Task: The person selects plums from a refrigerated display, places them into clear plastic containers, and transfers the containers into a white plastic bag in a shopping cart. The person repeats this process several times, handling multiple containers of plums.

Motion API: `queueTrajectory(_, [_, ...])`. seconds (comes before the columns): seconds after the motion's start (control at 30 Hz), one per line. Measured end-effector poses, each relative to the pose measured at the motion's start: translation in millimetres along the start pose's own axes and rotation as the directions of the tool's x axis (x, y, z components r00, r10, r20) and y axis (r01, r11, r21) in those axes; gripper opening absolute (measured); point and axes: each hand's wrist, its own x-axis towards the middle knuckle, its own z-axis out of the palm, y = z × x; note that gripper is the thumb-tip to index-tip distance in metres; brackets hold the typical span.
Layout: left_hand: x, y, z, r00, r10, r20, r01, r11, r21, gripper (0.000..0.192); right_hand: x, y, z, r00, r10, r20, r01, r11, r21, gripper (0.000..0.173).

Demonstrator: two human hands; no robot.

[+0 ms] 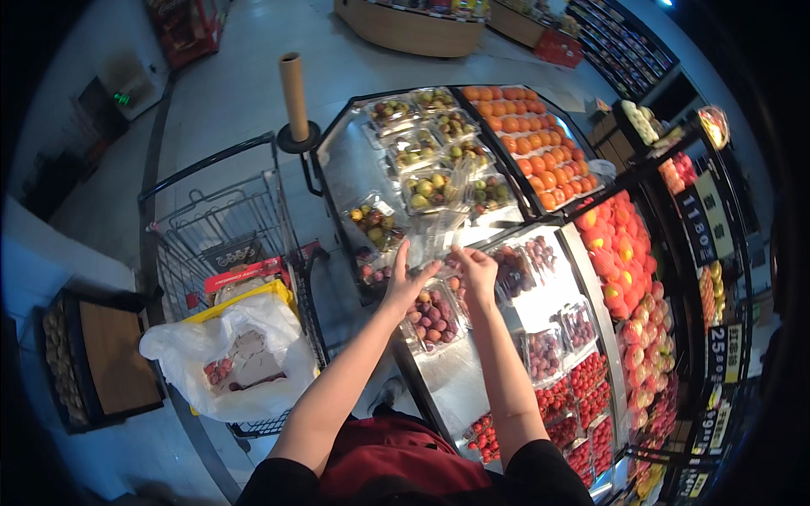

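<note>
Clear plastic packaging [440, 231], thin and shiny, extends above my hands across the metal display; glare hides its exact shape. The thumb and fingertips of my right hand [479, 272] pinch its near edge. My left hand [405, 284] is beside it, thumb and fingers spread apart, and whether it touches the plastic is hard to see. Just below the hands sits a clear tray of reddish-purple plums [433, 319]. A tilted clear box of green and brown fruit [374, 221] lies beyond my left hand.
Boxed green fruit [430, 190], orange fruit [541, 152] and red cherry tomatoes [588, 386] fill nearby display sections. At left stands a wire shopping cart [215, 215] with a crate lined in white plastic [278, 335]. A cardboard tube [294, 95] rises at the display's corner.
</note>
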Motion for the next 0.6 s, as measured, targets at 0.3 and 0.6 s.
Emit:
queueTrajectory(0.3, [-49.1,14.9,51.8,0.799,-0.311,0.515,0.498,0.821,-0.277,0.075,-127.3,0.3,-45.6,0.995,-0.064,-0.076,0.072,0.992,0.100,0.029])
queueTrajectory(0.6, [-145.3,-31.1,82.0,0.898,-0.187,0.397,0.070,0.954,0.292,0.055,-223.2,49.0,-95.8,0.988,0.025,-0.155,-0.019,0.999,0.041,0.021])
